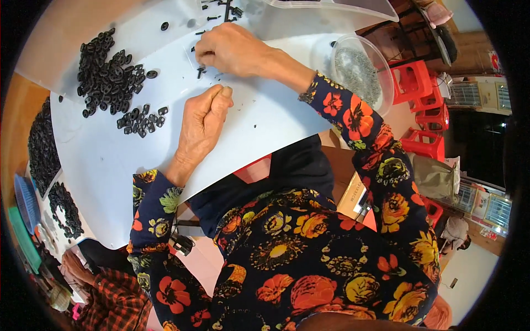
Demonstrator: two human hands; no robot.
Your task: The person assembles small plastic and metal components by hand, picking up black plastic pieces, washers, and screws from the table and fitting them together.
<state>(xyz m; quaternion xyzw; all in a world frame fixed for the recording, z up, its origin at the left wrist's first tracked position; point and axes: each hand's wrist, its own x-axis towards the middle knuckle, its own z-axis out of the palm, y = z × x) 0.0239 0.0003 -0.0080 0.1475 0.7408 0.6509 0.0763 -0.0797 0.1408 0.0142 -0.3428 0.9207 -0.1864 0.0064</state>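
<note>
My left hand (203, 120) is closed above the white tabletop (259, 118), its thumb pressed against the curled fingers. Whatever it may hold is hidden. Farther off, my right hand (234, 51) has its fingers bent down and drawn together, slightly blurred; I cannot make out anything in them. Just below those fingertips lies a small black screw-shaped piece (201, 72). Left of my hands spreads a big heap of small black oval parts with holes (107, 77). A smaller group of black parts (142, 121) lies nearer my left hand.
A clear round tub (387, 83) of small silvery metal pieces stands at the right. A translucent bin (331, 8) and more black pieces (236, 11) are at the far side. More dark parts (44, 146) lie farther left, near a person's plaid sleeve (118, 295). Red stools (411, 80) stand right.
</note>
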